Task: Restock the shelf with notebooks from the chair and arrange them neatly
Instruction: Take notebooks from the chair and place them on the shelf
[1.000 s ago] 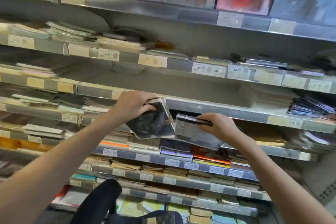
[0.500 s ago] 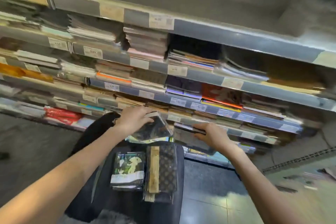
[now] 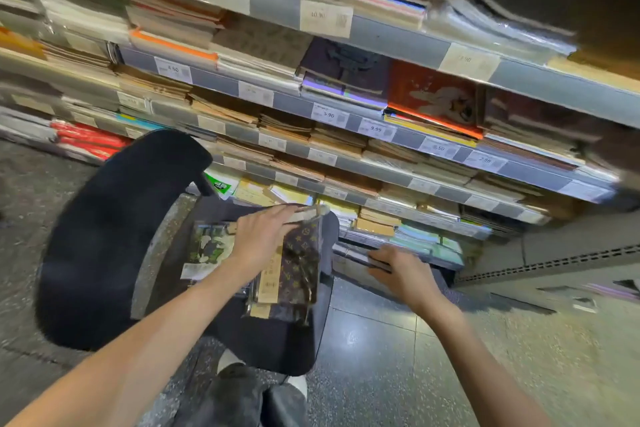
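Hands lowered from shelf to black office chair: left hand presses brown monogram-patterned wrapped notebook; right hand pinches a thin dark notebook. Next pickup starting.

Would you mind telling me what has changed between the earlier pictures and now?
Both hands came down from the upper shelf to the chair. The left hand now lies on the brown patterned notebooks on the seat, its earlier dark packet no longer visible. The right hand still grips its wrapped notebook. The camouflage notebook stayed put.
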`<state>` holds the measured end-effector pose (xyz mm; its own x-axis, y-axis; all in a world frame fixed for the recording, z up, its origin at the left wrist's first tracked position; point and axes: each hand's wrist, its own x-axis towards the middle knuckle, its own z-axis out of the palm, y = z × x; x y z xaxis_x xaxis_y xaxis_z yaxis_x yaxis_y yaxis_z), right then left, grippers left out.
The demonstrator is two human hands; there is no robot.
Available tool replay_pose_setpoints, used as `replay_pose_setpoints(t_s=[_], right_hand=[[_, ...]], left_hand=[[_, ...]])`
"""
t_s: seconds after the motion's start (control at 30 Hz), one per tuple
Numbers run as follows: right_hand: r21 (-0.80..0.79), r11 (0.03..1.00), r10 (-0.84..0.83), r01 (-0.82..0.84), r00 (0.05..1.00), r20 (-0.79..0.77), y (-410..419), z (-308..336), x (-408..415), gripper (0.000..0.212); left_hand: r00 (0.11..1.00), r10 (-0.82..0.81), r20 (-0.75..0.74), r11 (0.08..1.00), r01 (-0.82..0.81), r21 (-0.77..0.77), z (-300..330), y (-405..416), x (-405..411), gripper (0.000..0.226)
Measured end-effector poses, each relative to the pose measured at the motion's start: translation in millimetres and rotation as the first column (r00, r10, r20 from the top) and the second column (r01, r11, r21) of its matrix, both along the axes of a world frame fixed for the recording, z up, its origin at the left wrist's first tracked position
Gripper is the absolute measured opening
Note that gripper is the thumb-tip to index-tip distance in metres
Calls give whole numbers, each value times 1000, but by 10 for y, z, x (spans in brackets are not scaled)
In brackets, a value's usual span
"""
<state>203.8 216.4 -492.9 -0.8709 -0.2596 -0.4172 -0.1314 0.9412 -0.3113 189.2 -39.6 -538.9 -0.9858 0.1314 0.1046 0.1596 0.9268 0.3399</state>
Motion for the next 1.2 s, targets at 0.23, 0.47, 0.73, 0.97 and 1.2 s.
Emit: replay_pose_setpoints(t_s=[0.23, 0.47, 0.73, 0.97, 1.2], right_hand=[[1, 1000, -28, 28, 1000, -13, 248, -320, 60, 27], [-56, 997, -45, 43, 999, -31, 356, -576, 86, 29], [-95, 995, 29, -42, 990, -135, 155, -595, 19, 29], [-146, 984, 74, -101, 981, -179, -78, -641, -101, 31], [-202, 969, 109, -140, 982, -155, -364, -711, -217, 47]], left_hand=[[989, -108, 104, 988, 118, -99, -539, 354, 453, 42], [946, -154, 287, 986, 165, -15, -938, 397, 733, 31], [785, -200, 587, 596, -378, 708, -401, 531, 245, 34], [817, -167, 552, 638, -337, 692, -295, 539, 44, 17], [895, -23, 445, 654, -323, 685, -254, 203, 14, 20]])
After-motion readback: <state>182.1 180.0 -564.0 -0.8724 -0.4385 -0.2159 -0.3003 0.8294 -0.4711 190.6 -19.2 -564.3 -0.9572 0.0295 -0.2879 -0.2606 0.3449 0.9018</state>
